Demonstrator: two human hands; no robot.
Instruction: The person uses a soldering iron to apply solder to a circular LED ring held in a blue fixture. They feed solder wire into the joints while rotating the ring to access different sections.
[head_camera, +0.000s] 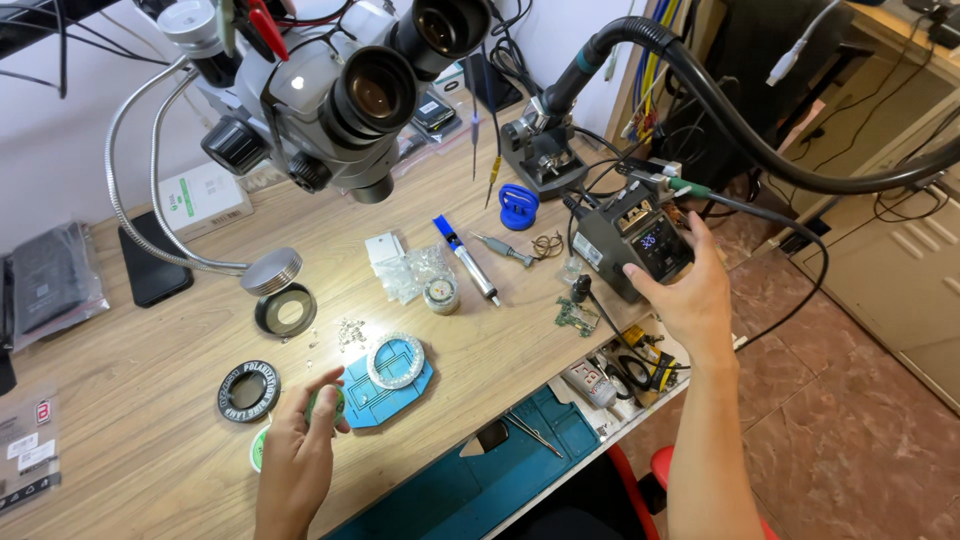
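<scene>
My right hand (688, 290) reaches to the grey soldering station (632, 238) at the desk's right edge, fingers around its front right corner by the lit display. My left hand (300, 440) rests on the wooden desk (150, 400) near the front, its fingers pinching a small green object (322, 405) next to a blue holder plate (385, 395). A white ring light (395, 360) lies lit on that plate. A small green circuit board (574, 318) lies in front of the station.
A stereo microscope (340, 90) hangs over the desk's back. A black ring (248, 390), a round metal tin (272, 270), a blue-handled tool (466, 258), a blue suction cup (518, 205) and tweezers (534, 432) on a teal mat (470, 480) lie around. A thick black hose (760, 140) arches at right.
</scene>
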